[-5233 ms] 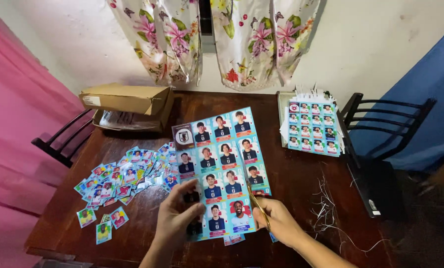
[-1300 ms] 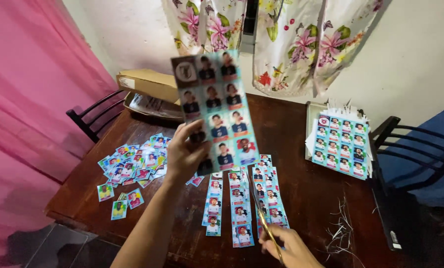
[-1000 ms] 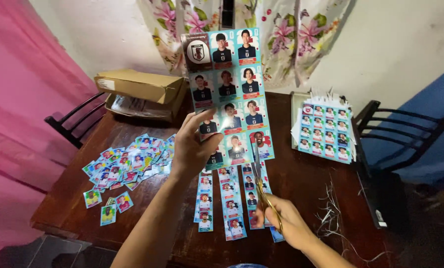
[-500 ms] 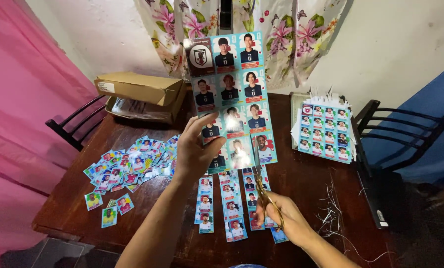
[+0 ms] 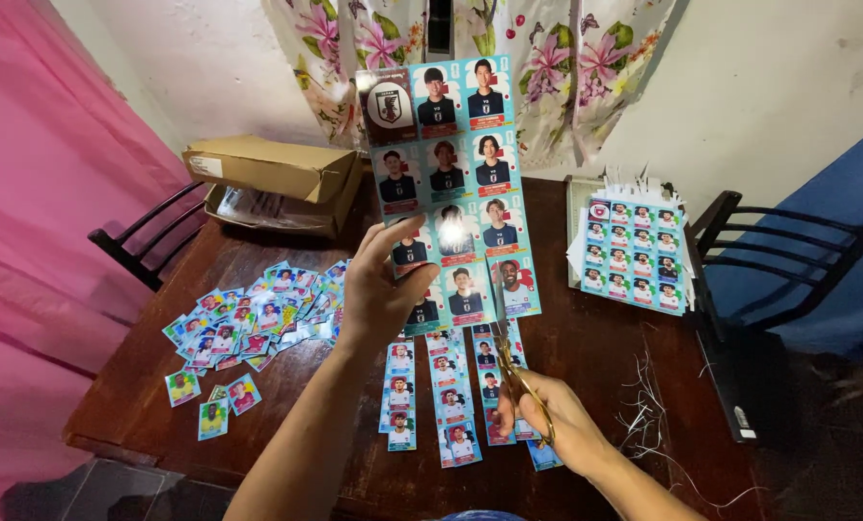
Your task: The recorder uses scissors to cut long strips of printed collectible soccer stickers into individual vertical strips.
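Head view: the left hand [image 5: 383,289] holds a sheet of portrait stickers [image 5: 449,188] upright above the table [image 5: 595,347], fingers closed on the sheet's lower left edge, thumb across its front. The sheet carries rows of small portraits on light blue backgrounds, with a dark emblem in the top left corner. The right hand [image 5: 557,420] is lower and nearer the camera, fingers closed through the handles of a pair of scissors [image 5: 518,381]; the blades point up toward the bottom edge of the sheet, and whether they touch it cannot be told. Under both hands, cut strips of stickers [image 5: 431,396] lie side by side on the dark wooden table. To the left, a loose heap of single cut stickers [image 5: 248,323] spreads over the table, a few lying apart near the front edge. At the far right, a stack of uncut sheets [image 5: 634,251] rests by the table's edge. Thin paper trimmings [image 5: 648,405] lie to the right of the right hand. A flat cardboard box [image 5: 272,169] sits at the far left corner. Black chairs stand at either side, the right one [image 5: 779,260] beside a blue drape.
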